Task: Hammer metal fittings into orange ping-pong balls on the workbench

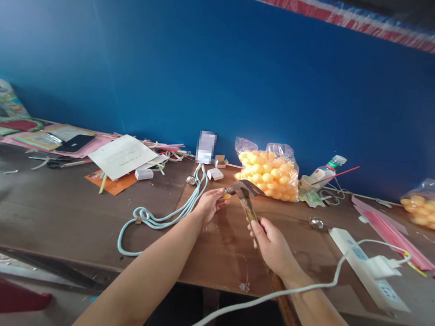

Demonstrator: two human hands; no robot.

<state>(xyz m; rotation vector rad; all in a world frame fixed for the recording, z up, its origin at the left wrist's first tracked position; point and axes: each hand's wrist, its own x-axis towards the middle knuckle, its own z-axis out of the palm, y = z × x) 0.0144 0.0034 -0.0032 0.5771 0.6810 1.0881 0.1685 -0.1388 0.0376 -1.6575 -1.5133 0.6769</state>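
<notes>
My right hand (271, 244) is wrapped round the wooden handle of a claw hammer (249, 209), whose handle runs down toward me. The hammer's head is raised over the table, its claw pointing right. Pinched in the fingertips of my left hand (210, 203) is a small yellow ball (226, 197), mostly covered by the fingers. The hammer's striking face is at or very near the ball's top; whether they touch I cannot tell. Behind the hammer stands a clear bag of yellow balls (268, 172). Left of my left hand lies a looped light-blue cord (159, 221).
A white power strip (368, 270) lies at right, its cable (266, 296) crossing over my right forearm. Around it are a shiny metal piece (316, 223), pink strips (397, 239) and another ball bag (430, 207). Paper (122, 155), small boxes (215, 174) and a bottle (327, 170) line the back.
</notes>
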